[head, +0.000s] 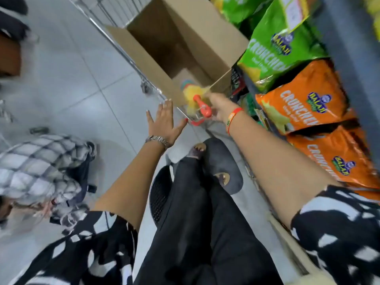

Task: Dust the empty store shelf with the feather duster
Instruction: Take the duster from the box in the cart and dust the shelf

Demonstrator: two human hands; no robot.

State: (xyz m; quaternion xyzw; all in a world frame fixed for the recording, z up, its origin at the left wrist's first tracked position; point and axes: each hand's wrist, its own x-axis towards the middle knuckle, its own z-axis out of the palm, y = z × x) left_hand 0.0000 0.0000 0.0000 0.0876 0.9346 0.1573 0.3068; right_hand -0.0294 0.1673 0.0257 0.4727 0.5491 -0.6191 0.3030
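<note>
**Feather duster by the box**

Feather duster [198, 101] points its yellow fluffy end up toward the cardboard box [174, 50]. Right hand [219, 108] grips its orange handle. Left hand [165, 122] is spread flat, holding nothing. Something colourful sits inside the box.

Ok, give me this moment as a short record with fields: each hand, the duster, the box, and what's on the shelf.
right hand: reaching forward, at the feather duster's orange handle; grip blurred
left hand: open, fingers spread, holding nothing
feather duster: yellow head, by the box's near corner
cardboard box: open, sitting in a wire trolley
shelf on the right: green snack bags and orange snack bags
</note>
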